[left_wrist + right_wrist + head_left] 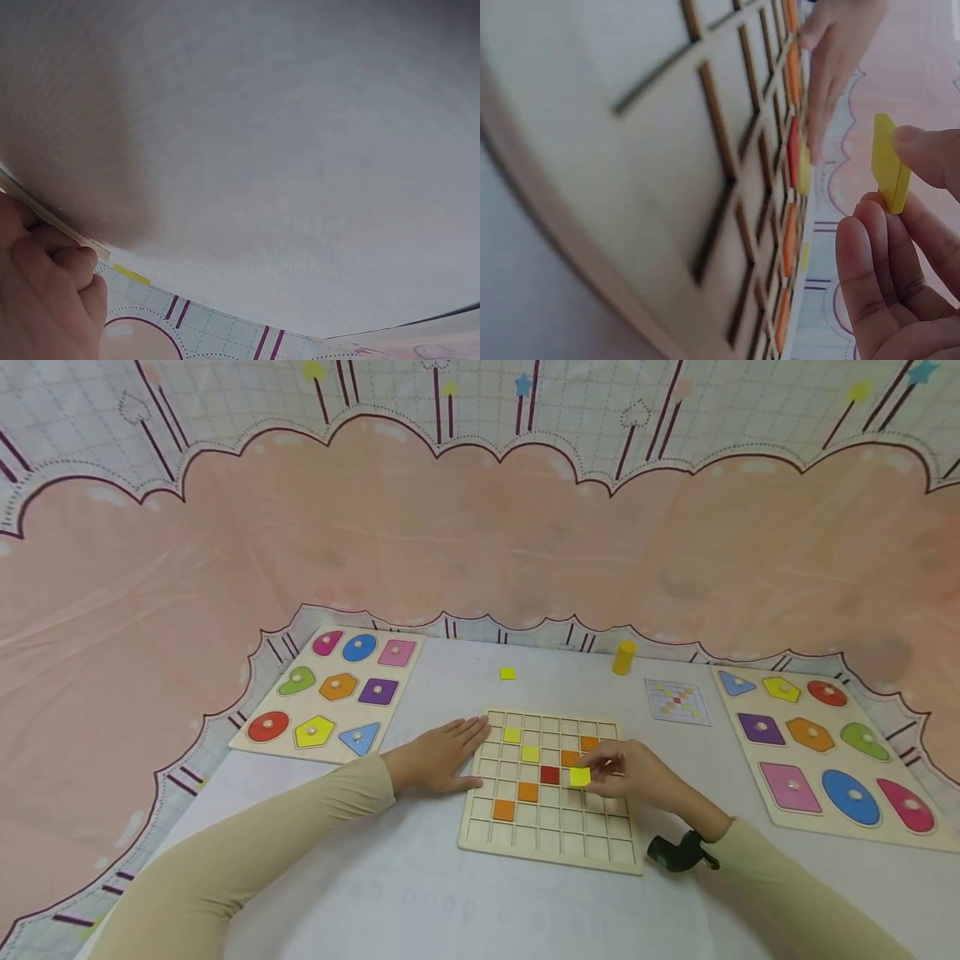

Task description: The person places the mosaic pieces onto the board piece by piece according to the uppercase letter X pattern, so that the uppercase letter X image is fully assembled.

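A wooden grid board [551, 841] lies on the white table. Between thumb and fingers, my right hand [632, 768] pinches a yellow square tile [889, 163], held over the board just right of the red tile [550, 774]. Two orange tiles [528, 792] run down-left from the red one, and two more orange tiles [570, 758] run up-right. Up-left of it sit two yellow tiles [530, 753]. With fingers extended, my left hand [441, 757] touches the board's left edge; the left wrist view catches only part of that hand [49, 289].
Beyond the board lies a loose yellow tile [507, 674]. A yellow cylinder [624, 657] stands at the back, near a printed pattern card [677, 702]. Knobbed shape puzzles flank the board, one at left [281, 691] and one at right [810, 770].
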